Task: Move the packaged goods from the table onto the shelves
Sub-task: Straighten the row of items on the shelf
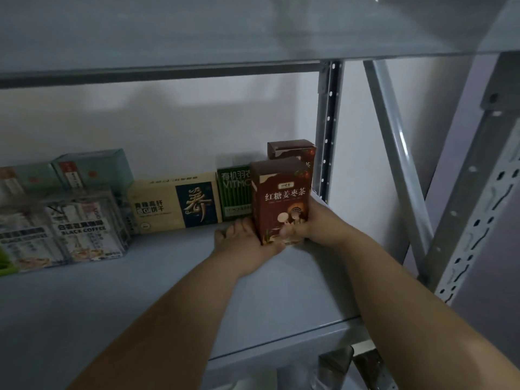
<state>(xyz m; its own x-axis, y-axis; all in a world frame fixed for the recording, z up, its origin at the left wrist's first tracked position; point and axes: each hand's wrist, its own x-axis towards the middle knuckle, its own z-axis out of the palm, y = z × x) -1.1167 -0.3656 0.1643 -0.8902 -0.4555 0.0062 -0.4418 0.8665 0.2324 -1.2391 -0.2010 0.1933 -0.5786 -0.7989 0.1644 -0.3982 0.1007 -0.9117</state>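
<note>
- Your brown tea box (pixel 281 198) stands upright near the shelf's (pixel 140 291) right rear corner, just in front of a second brown box (pixel 292 150).
- Your right hand (pixel 318 223) grips its right side, thumb across the front.
- Your left hand (pixel 242 243) lies flat against its lower left edge, fingers straight.
- A green box (pixel 235 192) sits just beside it on the left, then a beige box (pixel 174 204).
- The rear upright (pixel 327 130) stands close on the right.
- Bare shelf runs from the row to the front edge.

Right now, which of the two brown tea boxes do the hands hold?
The front brown box, upright between the left hand and right hand. The other brown box stands behind it, nearer the wall.
</note>
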